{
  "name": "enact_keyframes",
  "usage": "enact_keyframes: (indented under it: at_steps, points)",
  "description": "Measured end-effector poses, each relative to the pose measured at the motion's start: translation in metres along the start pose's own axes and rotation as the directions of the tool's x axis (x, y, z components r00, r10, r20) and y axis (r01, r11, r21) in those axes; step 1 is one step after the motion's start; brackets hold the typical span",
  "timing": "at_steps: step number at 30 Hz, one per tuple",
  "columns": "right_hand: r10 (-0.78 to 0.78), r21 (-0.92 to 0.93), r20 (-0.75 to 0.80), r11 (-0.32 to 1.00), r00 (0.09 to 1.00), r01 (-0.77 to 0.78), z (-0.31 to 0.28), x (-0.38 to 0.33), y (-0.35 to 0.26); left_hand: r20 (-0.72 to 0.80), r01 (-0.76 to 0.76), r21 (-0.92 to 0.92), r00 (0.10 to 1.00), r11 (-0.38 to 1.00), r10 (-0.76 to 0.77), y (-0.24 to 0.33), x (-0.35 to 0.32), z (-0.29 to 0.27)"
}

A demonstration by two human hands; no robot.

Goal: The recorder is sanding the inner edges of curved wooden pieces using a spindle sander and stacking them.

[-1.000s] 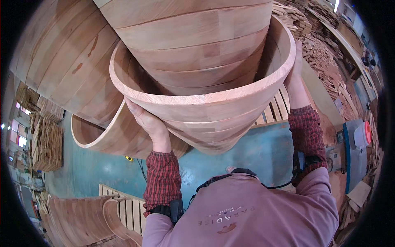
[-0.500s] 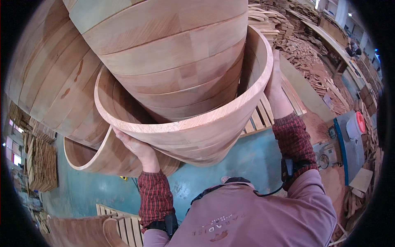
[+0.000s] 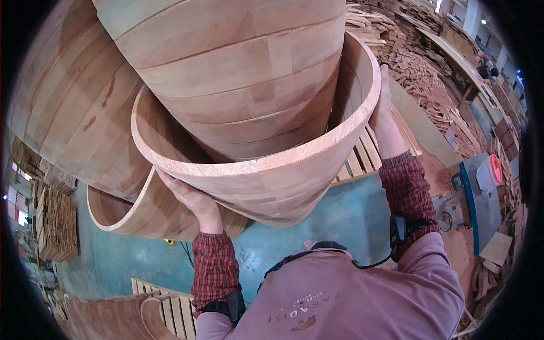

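In front of me is a wide oval wooden tub shell (image 3: 272, 190), built of joined pale-brown bands with a thick bare rim. A taller banded wooden shell (image 3: 243, 85) rises out of it, its lower end hidden inside. My left hand (image 3: 192, 198) cups the tub shell's left side just under the rim, its fingertips partly hidden below. On the right, my right hand (image 3: 385, 119) presses along the outer wall close to the rim, fingers pointing away from me. Beside my left hand lies another open-ended shell (image 3: 181, 221), with a large banded shell (image 3: 73, 107) standing in it.
A slatted pallet (image 3: 371, 153) shows beneath the shells on the right. Scrap wood (image 3: 430, 90) is heaped beyond it. A white bucket with a red lid (image 3: 488, 173) stands far right. Stacked boards (image 3: 58, 226) are at left, curved wooden pieces (image 3: 107, 317) at lower left.
The held tub shell's near rim has risen a little in view, and its right side has shifted slightly right with my right hand. Both hands keep their hold.
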State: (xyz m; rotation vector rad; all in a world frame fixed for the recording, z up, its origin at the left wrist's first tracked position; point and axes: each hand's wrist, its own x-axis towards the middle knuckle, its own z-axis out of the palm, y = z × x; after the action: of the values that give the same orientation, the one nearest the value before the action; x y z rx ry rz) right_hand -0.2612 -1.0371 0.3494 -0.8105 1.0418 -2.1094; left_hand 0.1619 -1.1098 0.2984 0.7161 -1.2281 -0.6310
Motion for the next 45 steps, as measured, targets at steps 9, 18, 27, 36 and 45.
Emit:
enact_keyframes:
  at_steps: [9, 18, 27, 36, 45]
  points:
    - [-0.019, -0.056, -0.03, 0.998, 0.999, 0.017, 0.002, -0.003, -0.002, 0.113, -0.076, 0.057, 0.991, 0.996, 0.069, -0.033, -0.01, -0.021]
    - [-0.033, -0.095, -0.103, 0.995, 0.994, 0.023, 0.029, -0.004, 0.001, 0.106, 0.012, 0.05, 0.994, 0.999, -0.017, -0.036, -0.013, -0.035]
    - [-0.184, 0.025, -0.005, 0.983, 0.983, 0.184, -0.009, 0.018, 0.023, 0.161, -0.068, 0.07, 0.985, 0.995, 0.056, -0.016, -0.017, -0.016]
    - [-0.178, -0.228, -0.137, 0.963, 0.975, 0.144, -0.015, 0.004, 0.048, 0.13, -0.043, 0.1, 0.991, 0.994, 0.03, -0.01, -0.024, -0.015]
    - [0.043, -0.494, -0.371, 0.837, 0.928, -0.236, -0.157, -0.131, 0.122, -0.186, 0.373, 0.234, 0.923, 0.898, -0.335, -0.099, -0.194, -0.047]
